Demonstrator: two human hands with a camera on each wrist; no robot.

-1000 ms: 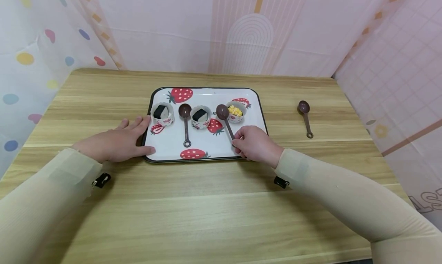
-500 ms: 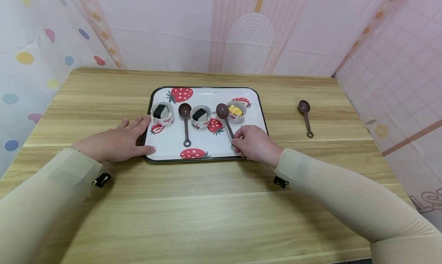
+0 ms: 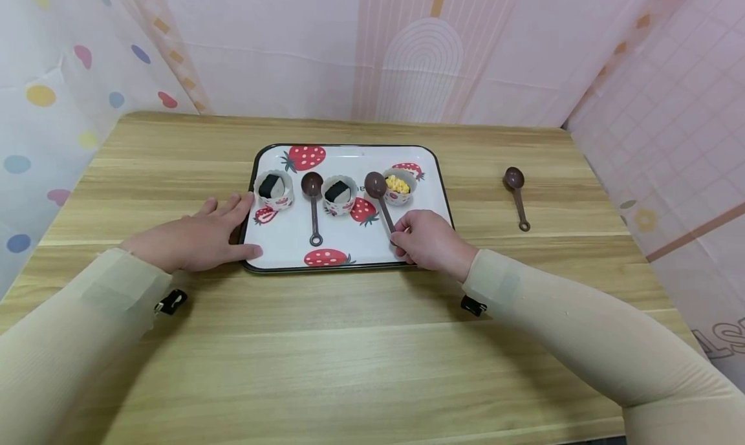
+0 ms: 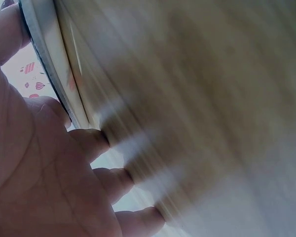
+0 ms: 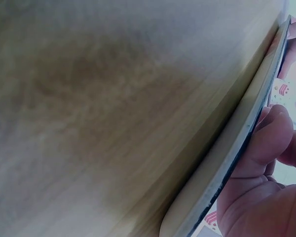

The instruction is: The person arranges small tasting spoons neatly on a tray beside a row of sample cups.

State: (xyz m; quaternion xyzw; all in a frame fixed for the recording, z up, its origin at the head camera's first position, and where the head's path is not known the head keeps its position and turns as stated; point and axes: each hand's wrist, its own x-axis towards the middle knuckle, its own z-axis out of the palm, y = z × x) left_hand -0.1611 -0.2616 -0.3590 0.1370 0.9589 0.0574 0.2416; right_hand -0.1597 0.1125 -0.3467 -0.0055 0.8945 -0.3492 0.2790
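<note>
My right hand (image 3: 427,239) pinches the handle end of a brown measuring spoon (image 3: 375,185) over the right part of a white strawberry-print tray (image 3: 355,254). That spoon's bowl lies against a paper cup (image 3: 399,198) with yellow bits in it. My left hand (image 3: 194,238) rests with spread fingers at the tray's left edge, thumb over the rim. A second brown measuring spoon (image 3: 315,215) lies on the tray between a left paper cup (image 3: 277,204) and a middle paper cup (image 3: 340,207). Each of these cups holds a black-and-white rice-ball-like piece. In the right wrist view, the tray's rim (image 5: 232,153) runs beside curled fingers (image 5: 276,133).
A third brown measuring spoon (image 3: 518,199) lies on the wooden table (image 3: 349,354), right of the tray. Patterned curtains (image 3: 279,50) hang behind the table and along its sides. Small black clips (image 3: 474,306) sit under both wrists.
</note>
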